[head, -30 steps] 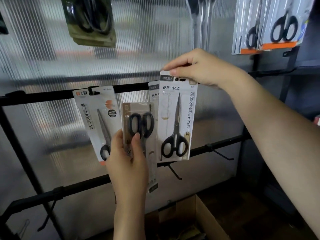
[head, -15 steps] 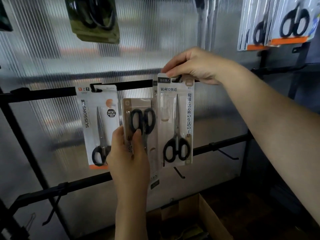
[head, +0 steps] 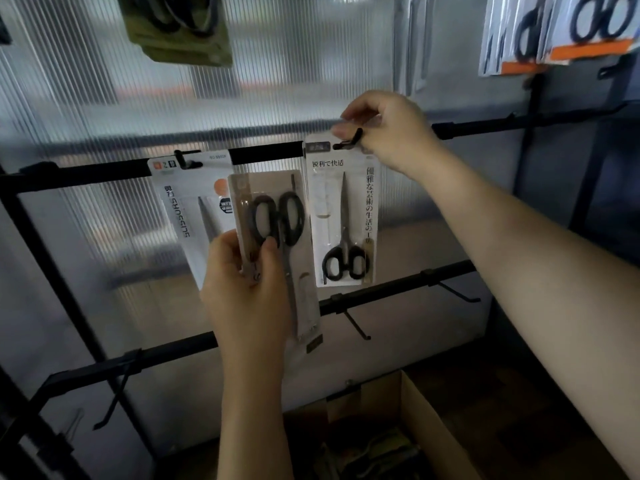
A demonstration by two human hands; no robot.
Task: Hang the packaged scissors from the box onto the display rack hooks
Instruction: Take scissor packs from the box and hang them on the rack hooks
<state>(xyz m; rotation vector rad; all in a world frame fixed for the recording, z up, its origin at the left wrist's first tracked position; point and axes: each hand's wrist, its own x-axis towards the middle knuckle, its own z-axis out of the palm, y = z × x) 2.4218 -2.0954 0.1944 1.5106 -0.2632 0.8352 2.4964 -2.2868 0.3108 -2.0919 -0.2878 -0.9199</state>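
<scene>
I log one black display rack (head: 263,154) with horizontal bars before a ribbed translucent panel. On its middle bar hang a white "SCISSORS" pack (head: 188,216) on a hook (head: 183,161) and a white pack with Japanese print (head: 343,216) on another hook (head: 349,142); higher up hang an olive pack (head: 180,26) and orange-banded packs (head: 561,29). The lower bar (head: 398,284) carries bare hooks (head: 457,292), and I note a cardboard box (head: 415,427) on the floor below.

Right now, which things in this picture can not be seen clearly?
- Head view: lower half of the white pack, covered by the left hand and its brown pack.
- Box contents: too dark, cut by the bottom edge.
- Hook: its base hidden behind the right hand.
- Green pack: blurred, top cut off.
</scene>
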